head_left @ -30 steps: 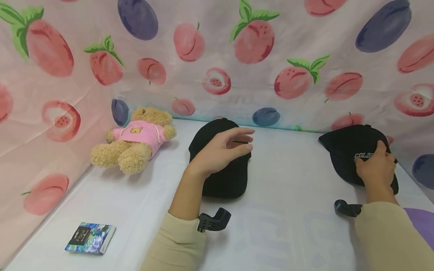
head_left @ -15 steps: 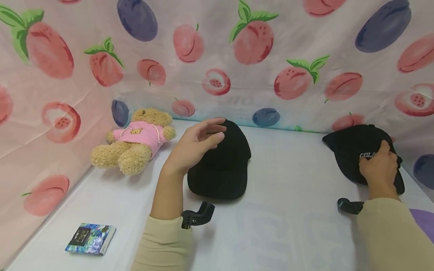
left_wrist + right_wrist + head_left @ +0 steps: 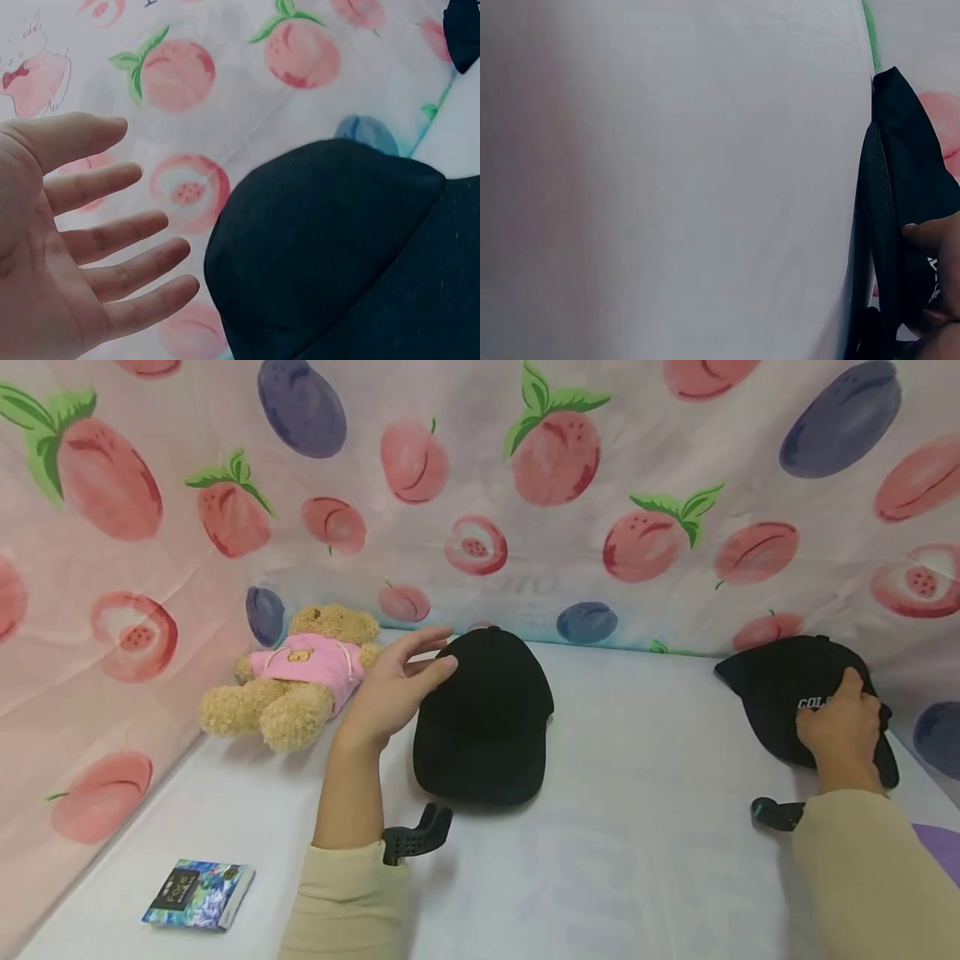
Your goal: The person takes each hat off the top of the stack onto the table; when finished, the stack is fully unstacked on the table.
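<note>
loosely holds out the left hand point(image 3: 386, 697) with fingers released, spread and nearly straight in the left wrist view. hovers with it just beside the plain black cap point(image 3: 483, 727), overlapping the left side of the crown in the head view yet clear of the fabric in the left wrist view. grips the lettered black cap point(image 3: 780, 681) with the right hand point(image 3: 846, 735), bending fingers over the crown and laying the thumb across the pale lettering, leaving only the first letters readable. shows just part of this grip in the right wrist view, with one digit pressed to the dark fabric.

has the lettered cap near the far right corner of the white worktop point(image 3: 637, 827), and the plain cap upright near the middle of the far edge, with brim toward the near edge. wears beige sleeves point(image 3: 870, 868) with a small black device point(image 3: 414, 840) at each wrist. has a teddy bear point(image 3: 318, 668) in a pink top leaning back near the far left corner, just behind the left hand. further out, has a small flat box point(image 3: 198, 893), blue and green with a dark label, lying by the left edge, toward the near left corner. shows part of something purple point(image 3: 941, 852) at the right edge, too cut off to identify. is bounded along the far and left edges by hanging cloth point(image 3: 525, 539) printed with pink and dark blue fruit.
</note>
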The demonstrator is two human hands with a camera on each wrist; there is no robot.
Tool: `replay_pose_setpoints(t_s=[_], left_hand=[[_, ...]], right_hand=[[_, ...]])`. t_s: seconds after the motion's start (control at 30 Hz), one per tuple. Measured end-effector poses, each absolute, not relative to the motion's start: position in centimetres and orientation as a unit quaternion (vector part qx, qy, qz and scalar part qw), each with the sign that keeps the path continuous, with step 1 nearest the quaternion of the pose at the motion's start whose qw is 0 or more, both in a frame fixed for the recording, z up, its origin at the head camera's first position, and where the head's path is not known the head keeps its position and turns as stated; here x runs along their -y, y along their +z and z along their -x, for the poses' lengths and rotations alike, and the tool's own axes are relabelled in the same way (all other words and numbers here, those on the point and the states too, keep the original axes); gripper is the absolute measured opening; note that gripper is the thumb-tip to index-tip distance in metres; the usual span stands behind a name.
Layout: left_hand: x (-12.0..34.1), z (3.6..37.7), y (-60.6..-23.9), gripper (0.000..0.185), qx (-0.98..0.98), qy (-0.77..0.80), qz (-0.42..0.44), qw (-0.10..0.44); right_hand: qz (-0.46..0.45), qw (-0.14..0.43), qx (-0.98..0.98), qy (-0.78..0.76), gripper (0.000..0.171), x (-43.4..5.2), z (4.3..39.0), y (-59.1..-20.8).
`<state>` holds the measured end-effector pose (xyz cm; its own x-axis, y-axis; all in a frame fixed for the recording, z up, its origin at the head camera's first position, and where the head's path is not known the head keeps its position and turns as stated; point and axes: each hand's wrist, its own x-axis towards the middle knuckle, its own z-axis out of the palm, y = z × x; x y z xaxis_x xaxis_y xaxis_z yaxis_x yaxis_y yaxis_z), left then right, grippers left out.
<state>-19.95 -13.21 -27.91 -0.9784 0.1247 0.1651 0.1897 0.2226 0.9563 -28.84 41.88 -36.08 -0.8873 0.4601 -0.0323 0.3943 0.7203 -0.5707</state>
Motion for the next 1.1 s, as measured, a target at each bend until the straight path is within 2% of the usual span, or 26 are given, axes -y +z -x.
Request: replay_pose_setpoints(t_s=[0.7, 1.1], left_hand=[[15.0, 20.6, -30.2, 0.056, 0.825, -0.564, -0.009, 0.002], [15.2, 21.1, -31.5, 0.059, 0.827, -0.562, -0.009, -0.036]], right_hand=[[0.217, 0.03, 0.934, 0.283, 0.091, -43.4, 29.0, -35.7], [0.231, 0.014, 0.926, 0.299, 0.095, -43.6, 28.7, -35.7]])
